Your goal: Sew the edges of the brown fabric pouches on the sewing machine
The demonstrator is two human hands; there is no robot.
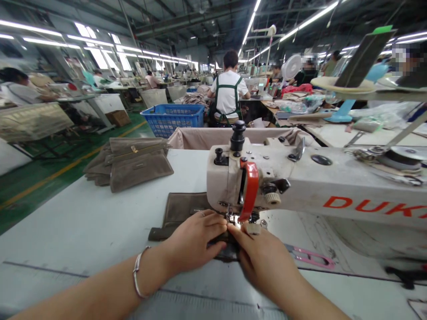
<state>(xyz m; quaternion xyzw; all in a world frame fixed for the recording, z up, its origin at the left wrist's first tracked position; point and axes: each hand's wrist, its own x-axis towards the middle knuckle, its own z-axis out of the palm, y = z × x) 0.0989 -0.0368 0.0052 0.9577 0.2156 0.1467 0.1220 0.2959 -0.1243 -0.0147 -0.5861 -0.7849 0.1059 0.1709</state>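
A dark brown fabric pouch piece (182,206) lies on the white sewing table, its right part under the needle area of the sewing machine (310,178). My left hand (196,235), with a silver bangle at the wrist, is closed on the folded near edge of the piece, thumb below and fingers above. My right hand (267,251) grips the same edge just right of the needle, its index fingertip almost touching the left fingertips. Both hands are right beside the lit presser foot (233,218), below the red guard (250,191). The fingers hide part of the fabric.
A stack of brown pouches (140,164) rests at the table's left edge. Pink thread snips (313,258) lie right of my right hand. Behind the machine are a cloth-lined bin (196,138) and a blue basket (173,120). A person (230,89) sits further ahead.
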